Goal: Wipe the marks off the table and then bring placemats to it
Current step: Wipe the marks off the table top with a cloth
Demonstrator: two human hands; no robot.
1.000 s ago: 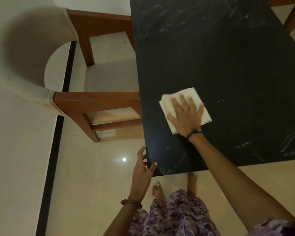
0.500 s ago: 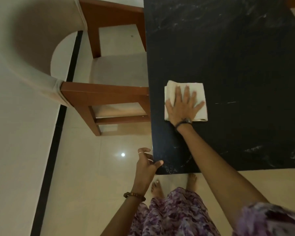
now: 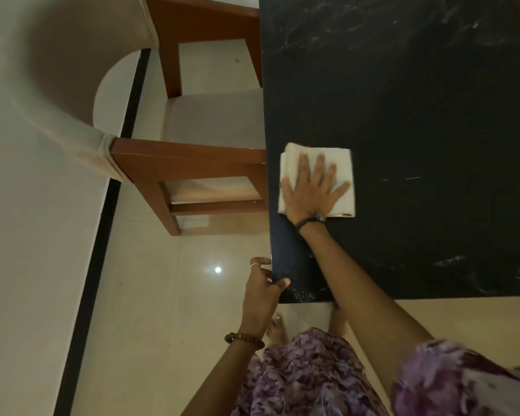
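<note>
Right hand (image 3: 311, 190) lies flat, fingers spread, pressing a folded cream cloth (image 3: 341, 163) onto the black marble-patterned tabletop (image 3: 433, 100), near its left edge. Left hand (image 3: 263, 288) grips the near-left corner, thumb on top and fingers curled round the edge.

Risks, as judged: the cloth sits just beside the left edge, so a further leftward stroke could push it off toward the brown wooden chair with beige upholstery (image 3: 192, 163). Thin pale scratch-like marks (image 3: 403, 178) lie right of the cloth and could be missed; smears at the near right also remain. No placemats in view.

Against half a second ago: cloth and right hand sit much the same, near the left edge; a second ago they were angled, farther right. Left hand's hold on the corner is little changed.
</note>
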